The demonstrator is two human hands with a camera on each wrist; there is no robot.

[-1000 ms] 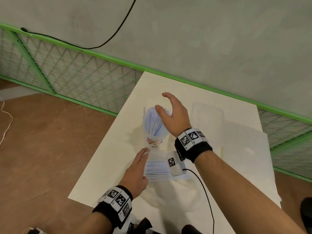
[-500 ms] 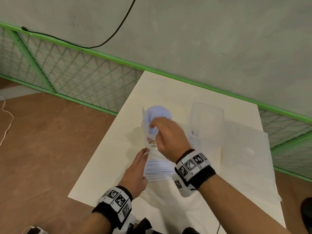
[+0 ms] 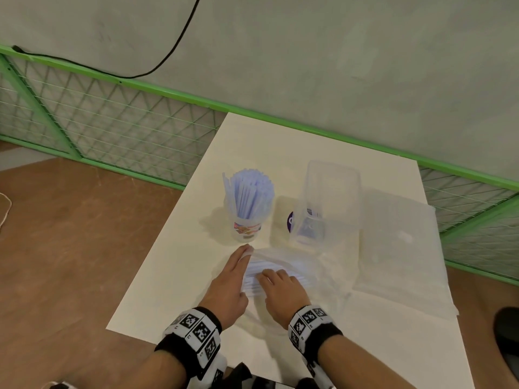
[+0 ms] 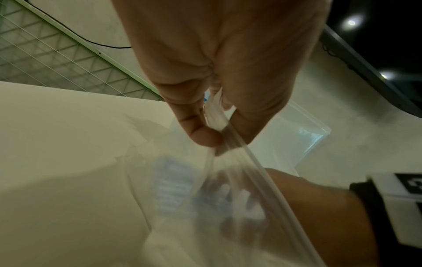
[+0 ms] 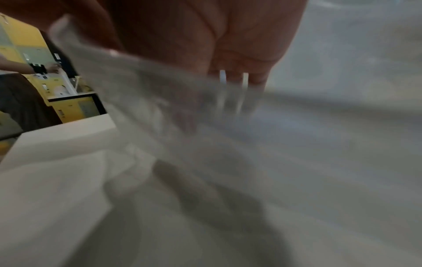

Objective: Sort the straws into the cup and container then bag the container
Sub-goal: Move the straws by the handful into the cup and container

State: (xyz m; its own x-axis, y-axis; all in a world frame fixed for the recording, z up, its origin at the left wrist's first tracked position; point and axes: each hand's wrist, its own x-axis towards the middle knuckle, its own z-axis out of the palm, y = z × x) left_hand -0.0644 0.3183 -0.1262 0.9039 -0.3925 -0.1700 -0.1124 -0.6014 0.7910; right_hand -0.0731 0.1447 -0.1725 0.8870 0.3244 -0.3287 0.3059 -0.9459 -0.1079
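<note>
A white table (image 3: 179, 265) is seen from the head view, with both hands low at its near edge. The left hand (image 3: 229, 287) is laid at about 6 o'clock from the cup (image 3: 247, 228), and in the left wrist view its thumb and forefinger (image 4: 198, 131) are seen pinched on the rim of a clear plastic bag (image 4: 228, 180), the film being drawn taut between them. Inside that bag a flat stack of pale straws (image 3: 269, 272) is lodged, lying crosswise. The right hand (image 3: 282, 290) is placed at 3 o'clock of the left one, knuckles up, with its fingers bent down onto the stack; in the right wrist view two straw ends (image 5: 233, 79) are seen poking out past the fingertips (image 5: 258, 79), but that view is blurred and how firmly they are gripped cannot be told. The cup is stood upright toward 12 o'clock of the hands, filled with a fan of bluish straws (image 3: 248, 192) that rise well above its rim. At 3 o'clock of the cup a clear container (image 3: 331, 175) is stood, open at the top, with only a label visible through its wall. Farther toward 3 o'clock a second clear bag (image 3: 401, 248) is spread flat on the table. A green mesh fence (image 3: 112, 127) is run behind the table at 10 o'clock.
</note>
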